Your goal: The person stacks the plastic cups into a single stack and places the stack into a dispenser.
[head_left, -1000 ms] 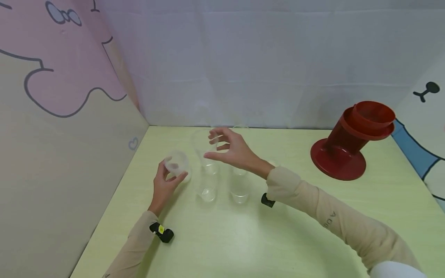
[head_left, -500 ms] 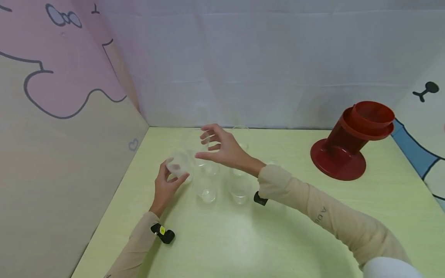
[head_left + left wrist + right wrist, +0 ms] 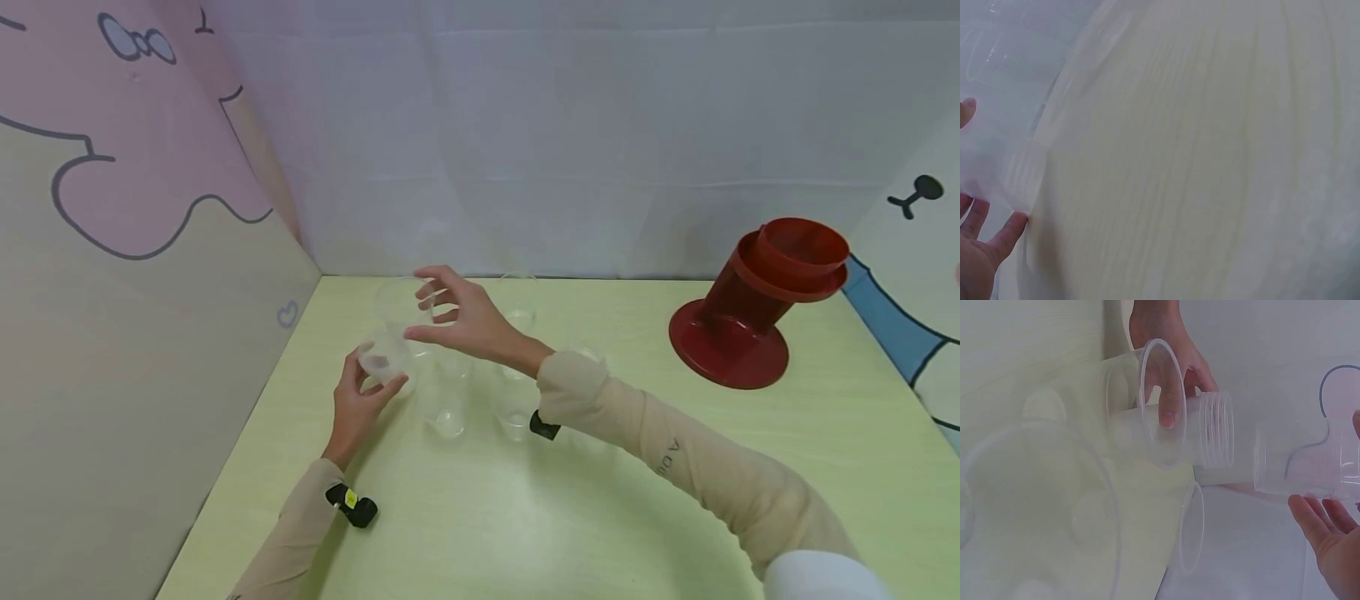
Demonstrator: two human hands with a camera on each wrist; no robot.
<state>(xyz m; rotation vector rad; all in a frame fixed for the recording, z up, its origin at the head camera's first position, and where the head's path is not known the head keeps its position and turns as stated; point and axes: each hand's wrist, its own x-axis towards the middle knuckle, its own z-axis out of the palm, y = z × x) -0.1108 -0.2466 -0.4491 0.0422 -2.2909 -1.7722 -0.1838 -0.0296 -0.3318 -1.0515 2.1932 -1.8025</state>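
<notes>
Clear plastic cup (image 3: 1300, 459): held in the right hand (image 3: 461, 315) above the far left part of the surface (image 3: 525, 517), just over a nested cup stack (image 3: 1216, 430). Grasped by the side wall, between curled fingers and opposing thumb. Oriented with long axis close to upright, mouth pointing up, base pointing down toward the mouth of the stack. Shown in the right wrist view with long axis nearly in line with that of the stack, leaving a narrow gap between base and uppermost rim.

For the stack: gripped around the outer wall by the left hand (image 3: 360, 400), between thumb and fingers; mouth up, long axis close to upright; recognisable as several nested cups by closely spaced rims. Impossible to tell whether resting on the surface.

Note further clear cups (image 3: 448, 417) standing mouth up beside the stack, toward the middle of the surface; hard to count because of transparency. Locate the red flanged cylinder (image 3: 750, 292) well apart, at the right side, on a wide round base.
</notes>
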